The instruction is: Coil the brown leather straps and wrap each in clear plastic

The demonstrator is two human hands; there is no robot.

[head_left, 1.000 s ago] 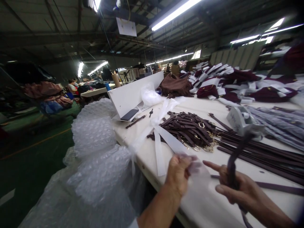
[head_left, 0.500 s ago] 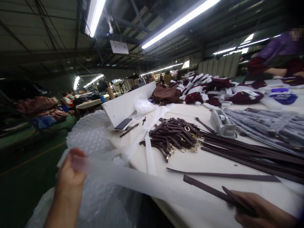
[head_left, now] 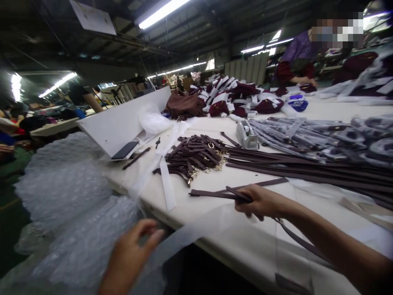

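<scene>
My right hand (head_left: pixel 260 201) rests on the white table (head_left: pixel 245 241), closed round a dark brown leather strap (head_left: pixel 215 193) whose folded end lies flat to its left. A translucent white strip of sheet (head_left: pixel 196 229) runs from under that hand down to my left hand (head_left: pixel 130 256), which pinches its lower end below the table's front edge, over the bubble wrap (head_left: pixel 70 217). Behind the strap lies a heap of short brown straps with gold clips (head_left: pixel 196 157).
Long brown straps (head_left: pixel 307 170) and grey wrapped straps (head_left: pixel 322 135) cover the right of the table. A tape dispenser (head_left: pixel 247 135), a phone (head_left: pixel 125 150) against a white board (head_left: pixel 123 119), a brown bag (head_left: pixel 184 104) and maroon bags (head_left: pixel 245 98) lie behind. Another person (head_left: pixel 296 57) works at the far right.
The view swung left then dropped toward the table. My left hand moved from far left back toward the table edge with the strip. My right hand came up onto the table with the strap.
</scene>
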